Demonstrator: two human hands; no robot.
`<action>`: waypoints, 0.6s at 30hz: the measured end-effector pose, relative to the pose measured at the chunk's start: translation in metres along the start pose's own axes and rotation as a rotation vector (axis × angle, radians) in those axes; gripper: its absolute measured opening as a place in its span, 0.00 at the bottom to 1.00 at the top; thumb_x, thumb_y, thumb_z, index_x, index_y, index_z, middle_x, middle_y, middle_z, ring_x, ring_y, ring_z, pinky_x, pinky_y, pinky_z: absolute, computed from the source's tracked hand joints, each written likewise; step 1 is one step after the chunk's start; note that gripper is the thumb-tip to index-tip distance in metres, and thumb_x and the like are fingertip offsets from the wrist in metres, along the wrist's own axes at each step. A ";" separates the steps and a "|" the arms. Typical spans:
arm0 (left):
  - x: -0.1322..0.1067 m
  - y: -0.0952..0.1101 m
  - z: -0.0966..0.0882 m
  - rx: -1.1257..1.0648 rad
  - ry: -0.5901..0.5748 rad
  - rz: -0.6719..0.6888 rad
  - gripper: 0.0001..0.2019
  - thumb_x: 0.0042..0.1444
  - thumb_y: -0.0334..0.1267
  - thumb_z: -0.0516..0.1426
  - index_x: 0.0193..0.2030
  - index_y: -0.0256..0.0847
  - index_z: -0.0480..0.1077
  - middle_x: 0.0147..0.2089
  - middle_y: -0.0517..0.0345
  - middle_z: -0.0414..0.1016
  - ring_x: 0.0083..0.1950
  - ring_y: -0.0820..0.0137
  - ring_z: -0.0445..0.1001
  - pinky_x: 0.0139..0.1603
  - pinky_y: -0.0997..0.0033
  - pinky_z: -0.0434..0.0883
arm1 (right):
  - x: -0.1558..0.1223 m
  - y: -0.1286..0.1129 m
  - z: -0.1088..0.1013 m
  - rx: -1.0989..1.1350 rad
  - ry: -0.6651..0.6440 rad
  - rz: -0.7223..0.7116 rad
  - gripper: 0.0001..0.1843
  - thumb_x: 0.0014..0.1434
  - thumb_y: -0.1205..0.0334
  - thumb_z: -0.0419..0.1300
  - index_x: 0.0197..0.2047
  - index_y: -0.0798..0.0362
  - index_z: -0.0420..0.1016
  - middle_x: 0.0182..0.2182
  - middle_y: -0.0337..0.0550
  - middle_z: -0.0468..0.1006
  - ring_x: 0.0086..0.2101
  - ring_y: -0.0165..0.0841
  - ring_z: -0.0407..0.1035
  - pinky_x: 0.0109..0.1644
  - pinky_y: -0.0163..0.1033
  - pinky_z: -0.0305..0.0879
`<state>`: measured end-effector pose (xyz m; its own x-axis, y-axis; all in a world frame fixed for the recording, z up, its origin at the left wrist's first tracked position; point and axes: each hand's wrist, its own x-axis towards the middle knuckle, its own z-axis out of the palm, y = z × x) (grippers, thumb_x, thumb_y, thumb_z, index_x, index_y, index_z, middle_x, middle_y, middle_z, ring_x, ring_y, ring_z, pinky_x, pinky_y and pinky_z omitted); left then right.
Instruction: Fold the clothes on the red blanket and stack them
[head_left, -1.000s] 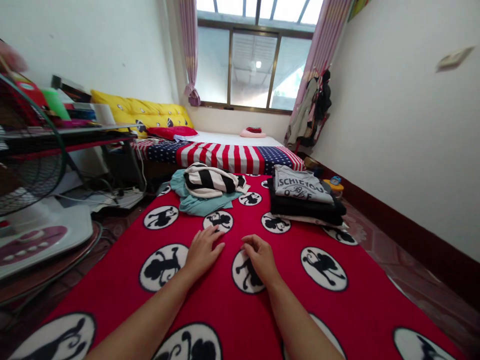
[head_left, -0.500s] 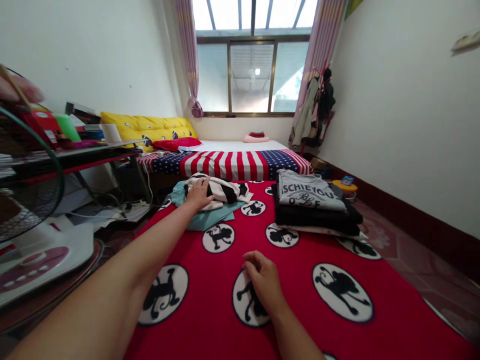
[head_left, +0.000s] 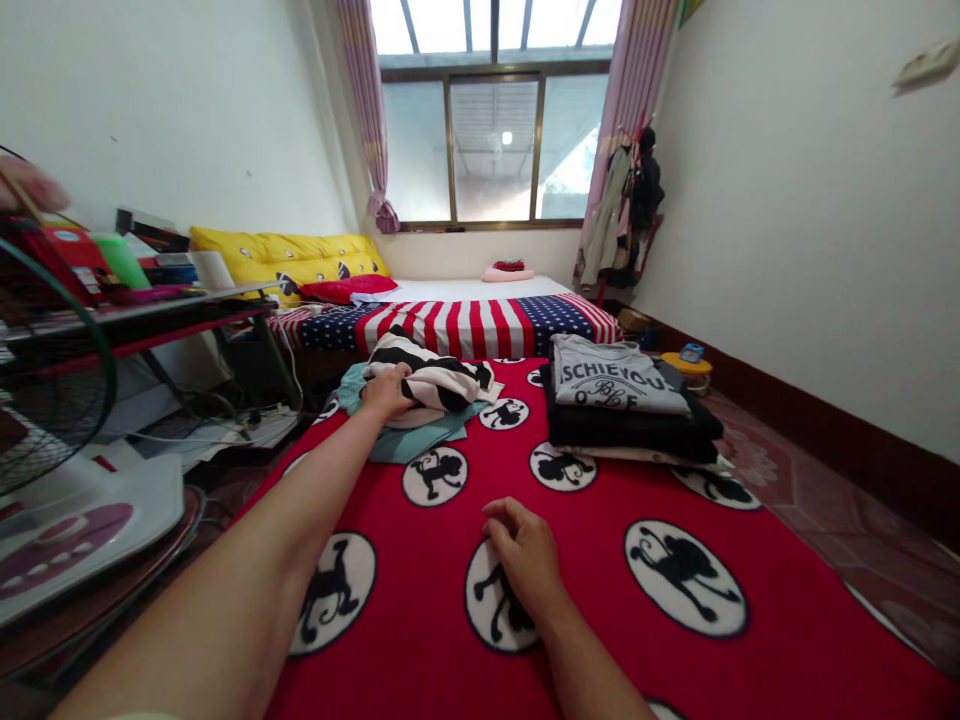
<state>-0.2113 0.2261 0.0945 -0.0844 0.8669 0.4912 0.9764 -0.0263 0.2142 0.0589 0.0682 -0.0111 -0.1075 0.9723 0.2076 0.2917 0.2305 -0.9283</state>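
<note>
My left hand (head_left: 385, 392) reaches far forward, its fingers closed around the near edge of a crumpled black-and-white striped garment (head_left: 439, 376). That garment lies on a teal garment (head_left: 409, 432) at the far left of a red blanket with monkey prints (head_left: 585, 590). My right hand (head_left: 523, 558) rests on the blanket close to me, palm down, fingers loosely curled with nothing in them. To the right of the striped garment stands a neat stack of folded clothes (head_left: 628, 420) topped by a grey lettered T-shirt (head_left: 616, 375).
A stars-and-stripes cover (head_left: 457, 322) lies across the bed beyond the blanket, with yellow cushions (head_left: 289, 252) and a window behind. A fan (head_left: 52, 360) and a cluttered desk (head_left: 142, 295) stand at the left. Clothes hang (head_left: 626, 205) by the right wall.
My left hand went from the blanket near me out to the striped garment and has now closed on it, bunching it up. My right hand stayed put.
</note>
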 end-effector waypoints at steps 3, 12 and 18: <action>-0.025 0.013 -0.010 -0.064 0.126 0.032 0.12 0.50 0.38 0.60 0.42 0.42 0.68 0.42 0.53 0.74 0.44 0.59 0.74 0.43 0.64 0.69 | 0.001 0.003 0.000 0.053 -0.007 -0.017 0.09 0.55 0.64 0.55 0.36 0.51 0.77 0.28 0.40 0.80 0.32 0.36 0.74 0.36 0.37 0.65; -0.188 0.034 -0.054 -0.525 -0.065 0.395 0.18 0.51 0.29 0.57 0.50 0.44 0.68 0.48 0.54 0.72 0.46 0.67 0.73 0.46 0.69 0.71 | 0.008 -0.001 -0.016 0.815 0.202 0.155 0.35 0.54 0.32 0.55 0.55 0.49 0.70 0.50 0.47 0.77 0.43 0.41 0.75 0.40 0.42 0.72; -0.251 0.017 -0.064 -0.671 -0.168 0.139 0.12 0.60 0.38 0.55 0.47 0.46 0.75 0.48 0.53 0.78 0.47 0.65 0.77 0.47 0.67 0.74 | 0.001 -0.010 -0.019 0.561 0.004 -0.064 0.33 0.44 0.45 0.71 0.52 0.49 0.75 0.51 0.47 0.78 0.53 0.45 0.70 0.60 0.50 0.62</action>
<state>-0.1861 -0.0237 0.0289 0.1165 0.8969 0.4265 0.6378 -0.3967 0.6601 0.0745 0.0672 0.0040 -0.1046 0.9574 0.2693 -0.2655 0.2341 -0.9353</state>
